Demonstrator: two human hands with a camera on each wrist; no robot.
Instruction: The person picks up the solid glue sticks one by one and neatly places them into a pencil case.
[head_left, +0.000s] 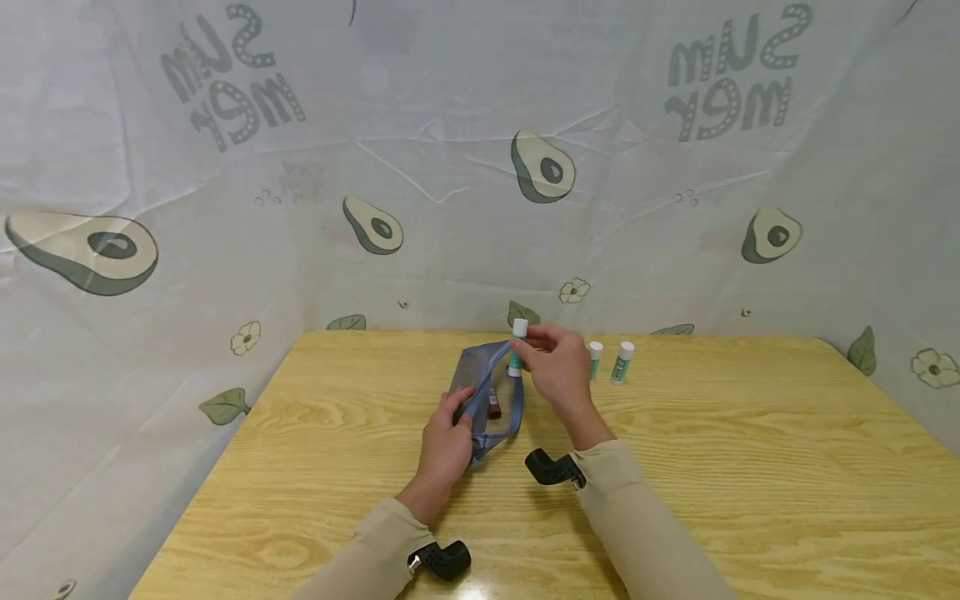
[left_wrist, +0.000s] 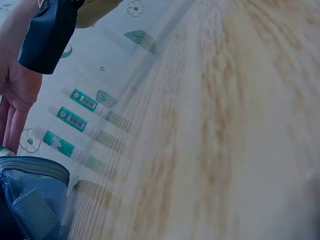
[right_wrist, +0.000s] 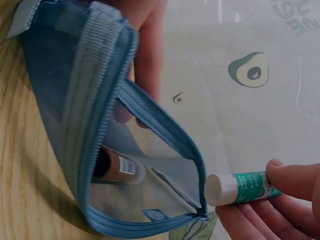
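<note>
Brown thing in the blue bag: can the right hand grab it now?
Probably not yet: the right hand pinches a glue stick, though the open mouth of the blue bag leaves the way to the brown thing free.

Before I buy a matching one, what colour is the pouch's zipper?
The zipper is blue; right wrist view.

Pinching a glue stick (right_wrist: 245, 188) at four o'clock with the right grip (right_wrist: 290, 207), just beside a gaping blue mesh pouch (right_wrist: 89, 117) at nine. Touching that pouch at twelve with the left grip (right_wrist: 148, 62). With a brown tube (right_wrist: 117, 166) inside toward seven and wood-grain counter (right_wrist: 22, 165) toward eight.
</note>
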